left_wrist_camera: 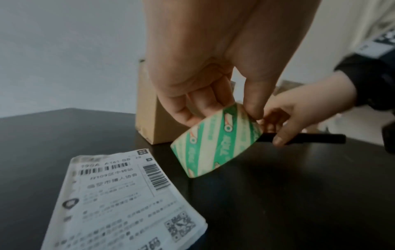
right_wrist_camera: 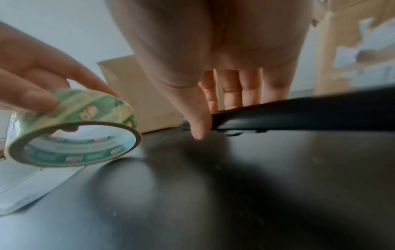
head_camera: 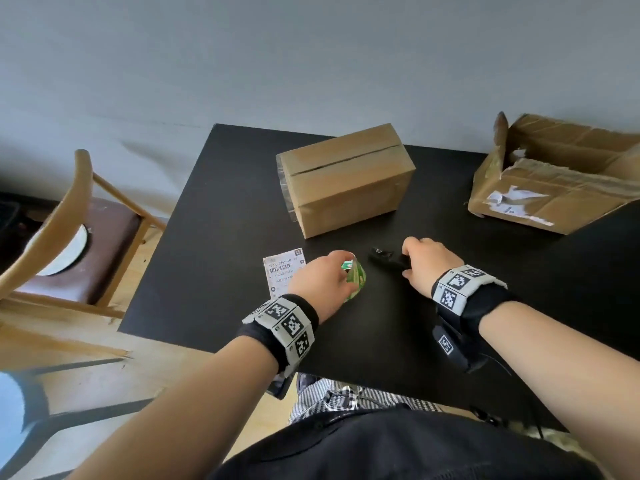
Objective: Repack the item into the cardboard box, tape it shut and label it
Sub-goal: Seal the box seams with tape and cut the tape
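Two hands work over one black rectangular surface (head_camera: 214,237). The left hand (head_camera: 325,282) grips one roll of clear packing tape with a green-and-cream printed core (left_wrist_camera: 215,140), its fingers (left_wrist_camera: 205,103) curled over the top edge and the thumb pressed against the roll's outer face. The roll is tilted, and the right wrist view shows it lifted just clear of the surface. The right hand (head_camera: 429,265) closes on one slim black utility knife (right_wrist_camera: 299,115), fingers behind the handle and thumb in front, with the tool lying low along the surface and its tip pointing toward the tape roll.

There are two cardboard boxes. One plain brown cardboard box (head_camera: 346,178) stands toward the far side of the surface, its top flaps folded down to meet at a dark centre seam, with clear tape visible down its left end. Whether tape covers the top seam cannot be told. The item itself is not visible. The second, a worn brown cardboard box with torn white label remnants (head_camera: 540,188), sits at the far right corner with its flaps open.

One white printed shipping label with barcodes and a QR code (left_wrist_camera: 119,203) lies flat on the surface just left of the tape roll, well apart from both boxes.

One wooden chair with a dark brown seat (head_camera: 69,244) stands to the left of the surface, carrying one white round object (head_camera: 65,258).
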Tool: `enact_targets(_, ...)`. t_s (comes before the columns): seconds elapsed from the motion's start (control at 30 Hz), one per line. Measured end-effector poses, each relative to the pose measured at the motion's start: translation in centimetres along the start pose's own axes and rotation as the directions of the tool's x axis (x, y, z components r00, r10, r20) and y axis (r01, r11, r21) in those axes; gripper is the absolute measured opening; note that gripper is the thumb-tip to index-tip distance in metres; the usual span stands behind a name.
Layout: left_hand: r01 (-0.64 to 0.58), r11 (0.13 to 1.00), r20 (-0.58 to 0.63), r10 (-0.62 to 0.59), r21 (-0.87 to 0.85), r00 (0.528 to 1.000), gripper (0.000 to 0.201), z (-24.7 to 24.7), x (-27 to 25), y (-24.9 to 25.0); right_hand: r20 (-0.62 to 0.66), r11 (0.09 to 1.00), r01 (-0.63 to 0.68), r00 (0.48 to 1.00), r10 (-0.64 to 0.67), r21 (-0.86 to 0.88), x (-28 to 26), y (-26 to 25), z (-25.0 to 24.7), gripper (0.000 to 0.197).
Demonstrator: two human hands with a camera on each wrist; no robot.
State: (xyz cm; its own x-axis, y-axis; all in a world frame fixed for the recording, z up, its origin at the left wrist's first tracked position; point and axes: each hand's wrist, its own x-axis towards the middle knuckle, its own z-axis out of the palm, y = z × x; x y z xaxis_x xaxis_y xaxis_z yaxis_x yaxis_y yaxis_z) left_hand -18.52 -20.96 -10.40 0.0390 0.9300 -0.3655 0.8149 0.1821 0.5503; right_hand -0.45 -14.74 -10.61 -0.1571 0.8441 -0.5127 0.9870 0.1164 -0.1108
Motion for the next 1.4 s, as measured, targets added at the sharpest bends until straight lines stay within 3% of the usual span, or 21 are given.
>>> enact_targets(0.1,-0.086,0.959,0.045,0.076,0.271,0.996,0.044,1.1,0.3,0.6,-0.012,1.000,-0.017,1.000,0.017,0.015,-0.2,0.9,1.8,0.035)
enact_targets(0.2,-0.183,0.889,0.074,0.167,0.420,0.983,0.045,2.1,0.7,0.7,-0.037,0.999,-0.011,0.999,0.013,0.047,-0.3,1.4,3.1,0.036)
enact_targets(0.43,-0.265,0.855,0.142,0.225,0.446,0.964,0.037,2.9,1.2,-0.8,-0.060,0.994,-0.001,0.998,0.008,0.114,-0.1,1.3,3.3,0.036)
enact_targets(0.53,-0.283,0.873,0.125,0.254,0.397,0.959,0.034,1.9,0.9,-1.2,-0.164,0.987,0.053,0.986,-0.028,0.152,0.0,-0.2,1.9,0.031)
enact_targets(0.6,-0.250,0.910,0.016,0.259,0.331,0.966,0.029,0.6,0.6,-1.3,-0.266,0.975,0.139,0.960,-0.090,0.173,0.0,-2.1,0.6,0.025)
enact_targets(0.67,-0.229,0.945,-0.185,0.274,0.232,0.944,0.023,-1.2,0.4,-1.6,-0.334,0.955,0.232,0.929,-0.162,0.184,0.1,-4.2,-0.9,0.024)
enact_targets(0.77,-0.231,0.966,-0.503,0.256,0.113,0.826,0.013,-4.3,0.8,-2.2,-0.383,0.913,0.346,0.890,-0.246,0.215,0.0,-7.2,-2.5,0.024)
enact_targets(0.83,-0.210,0.976,-0.597,0.204,0.061,0.776,0.018,-6.2,1.9,-2.8,-0.403,0.886,0.401,0.869,-0.288,0.232,0.0,-8.6,-3.2,0.023)
enact_targets(0.93,-0.190,0.981,-0.556,0.178,0.037,0.812,0.035,-8.9,4.2,-3.2,-0.374,0.859,0.442,0.866,-0.333,0.259,0.1,-10.0,-3.7,0.022)
enact_targets(1.1,-0.124,0.978,-0.288,0.169,0.169,0.943,0.045,-11.6,8.5,-4.1,-0.261,0.867,0.458,0.877,-0.404,0.194,1.1,-11.7,-3.6,0.029)
enact_targets(1.27,-0.117,0.976,-0.297,0.169,0.184,0.940,0.040,-12.8,9.5,-4.2,-0.163,0.917,0.353,0.931,-0.326,0.184,2.2,-12.3,-4.0,0.032)
enact_targets(1.4,-0.101,0.981,-0.284,0.145,0.165,0.948,0.037,-13.0,9.3,-3.8,-0.174,0.933,0.271,0.957,-0.233,0.238,2.1,-12.0,-3.9,0.029)
